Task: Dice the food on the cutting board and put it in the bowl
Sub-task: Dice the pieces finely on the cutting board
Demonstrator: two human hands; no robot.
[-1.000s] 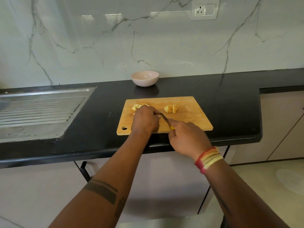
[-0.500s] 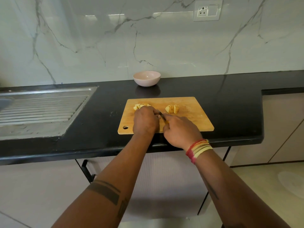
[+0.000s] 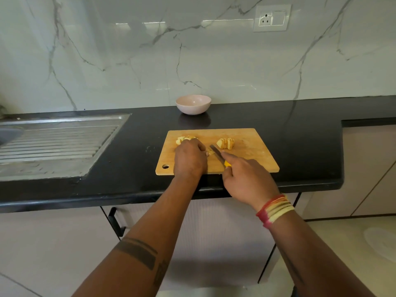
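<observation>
A wooden cutting board (image 3: 252, 159) lies on the black counter. On it sit a sliced pale-yellow food chunk (image 3: 225, 143) at the middle back and several cut pieces (image 3: 182, 139) at the back left. My left hand (image 3: 189, 158) presses down on a small piece of food (image 3: 210, 152), mostly hidden under the fingers. My right hand (image 3: 246, 179) grips a yellow-handled knife (image 3: 217, 154), blade pointing up-left beside the left fingertips. A pink bowl (image 3: 193, 103) stands empty behind the board, by the wall.
A steel sink drainboard (image 3: 55, 144) fills the counter's left part. The black counter (image 3: 300, 136) ends at a step on the right. A wall socket (image 3: 271, 17) sits on the marble backsplash. Cabinet fronts with a black handle (image 3: 115, 221) are below.
My right hand pushed the knife forward against the left fingers, then drew back toward me; the blade now shows again beside the held piece. The left hand stayed put.
</observation>
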